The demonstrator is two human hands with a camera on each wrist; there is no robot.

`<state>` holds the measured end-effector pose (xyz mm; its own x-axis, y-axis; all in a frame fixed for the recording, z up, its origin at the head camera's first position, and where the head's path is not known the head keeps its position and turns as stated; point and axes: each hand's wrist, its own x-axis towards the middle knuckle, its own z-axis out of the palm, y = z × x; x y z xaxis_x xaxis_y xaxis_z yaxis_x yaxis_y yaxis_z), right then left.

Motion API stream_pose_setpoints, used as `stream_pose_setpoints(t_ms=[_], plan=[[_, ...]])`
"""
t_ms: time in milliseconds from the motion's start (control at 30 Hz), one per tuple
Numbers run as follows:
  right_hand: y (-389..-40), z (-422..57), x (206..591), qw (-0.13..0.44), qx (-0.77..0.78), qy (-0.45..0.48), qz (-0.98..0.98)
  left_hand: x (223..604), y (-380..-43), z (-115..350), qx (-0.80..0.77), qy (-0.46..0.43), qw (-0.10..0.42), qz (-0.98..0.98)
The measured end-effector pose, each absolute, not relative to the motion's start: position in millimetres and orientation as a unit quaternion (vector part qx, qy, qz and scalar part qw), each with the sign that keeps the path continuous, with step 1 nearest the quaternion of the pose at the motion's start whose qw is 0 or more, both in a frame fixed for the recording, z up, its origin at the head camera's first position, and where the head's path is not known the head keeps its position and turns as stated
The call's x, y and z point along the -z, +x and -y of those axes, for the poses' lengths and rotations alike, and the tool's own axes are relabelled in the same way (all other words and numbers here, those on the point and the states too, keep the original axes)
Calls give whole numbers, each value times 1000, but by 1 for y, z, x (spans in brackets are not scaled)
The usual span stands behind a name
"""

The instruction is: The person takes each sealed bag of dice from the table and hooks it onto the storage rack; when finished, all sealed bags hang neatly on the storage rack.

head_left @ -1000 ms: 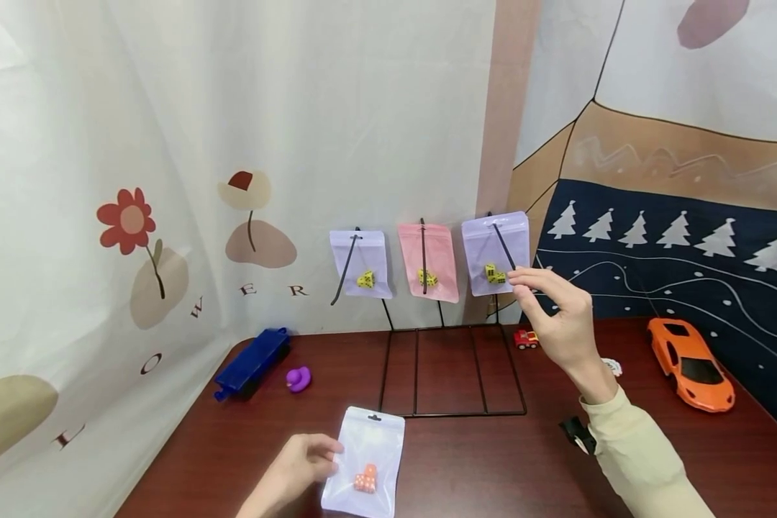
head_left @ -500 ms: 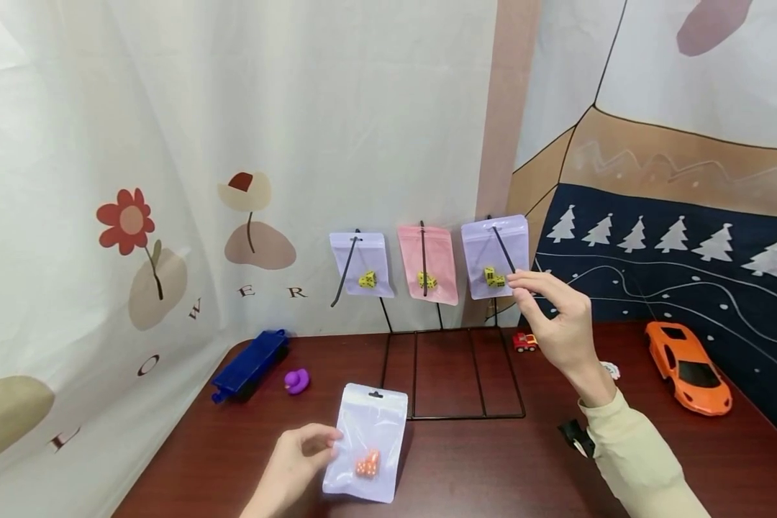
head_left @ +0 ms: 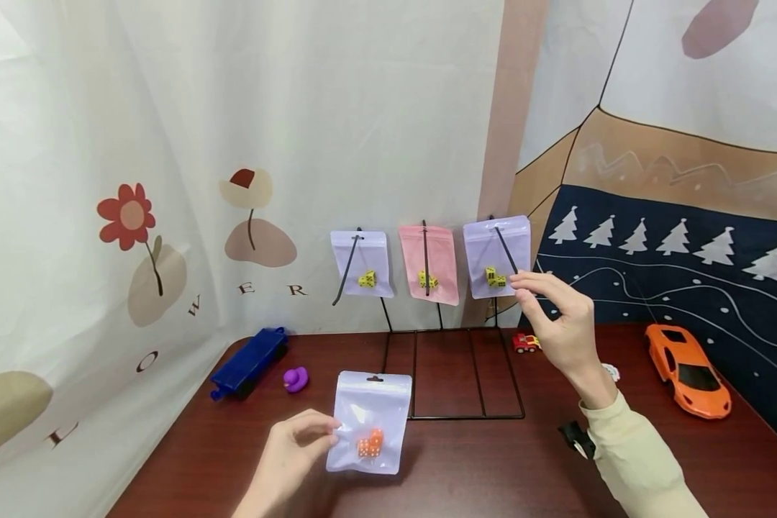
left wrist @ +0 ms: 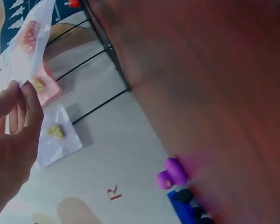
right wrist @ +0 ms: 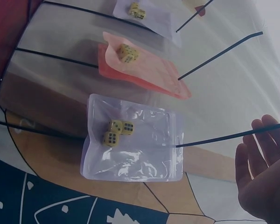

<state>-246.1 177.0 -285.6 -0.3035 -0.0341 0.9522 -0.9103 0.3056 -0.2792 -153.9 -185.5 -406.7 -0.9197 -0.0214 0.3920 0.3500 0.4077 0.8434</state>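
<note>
My left hand (head_left: 291,450) pinches the left edge of a lilac zip bag (head_left: 391,421) with orange dice (head_left: 370,444) inside. This bag is held in front of the rack's base, its hang hole at the top. A black wire rack (head_left: 466,416) carries three bags on its prongs: a lilac one (head_left: 377,252) at left, a pink one (head_left: 443,252) in the middle and another lilac one (head_left: 518,241) at right, all with yellow dice. My right hand (head_left: 560,327) pinches the front end of the right prong (right wrist: 214,140); the thumb is mostly cut off in the right wrist view.
On the brown table (head_left: 479,475) a blue toy trailer (head_left: 249,362) and a purple duck (head_left: 296,379) lie left of the rack. Rightward are a small red toy vehicle (head_left: 525,343), an orange toy car (head_left: 688,370) and a black object (head_left: 575,437) beside my sleeve. Printed cloth hangs behind.
My left hand has raised the bag of orange dice and tipped it more upright, toward the rack. The right hand stays at the prong's end.
</note>
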Motion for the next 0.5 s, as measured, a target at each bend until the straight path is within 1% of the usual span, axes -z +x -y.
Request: stream_pose_setpoints(t_ms=[300, 500], plan=[[-246, -176, 285, 470, -467, 356, 659, 376, -154, 185, 540, -128, 229, 799], [-246, -176, 285, 470, -468, 357, 658, 363, -150, 186, 546, -144, 258, 784]])
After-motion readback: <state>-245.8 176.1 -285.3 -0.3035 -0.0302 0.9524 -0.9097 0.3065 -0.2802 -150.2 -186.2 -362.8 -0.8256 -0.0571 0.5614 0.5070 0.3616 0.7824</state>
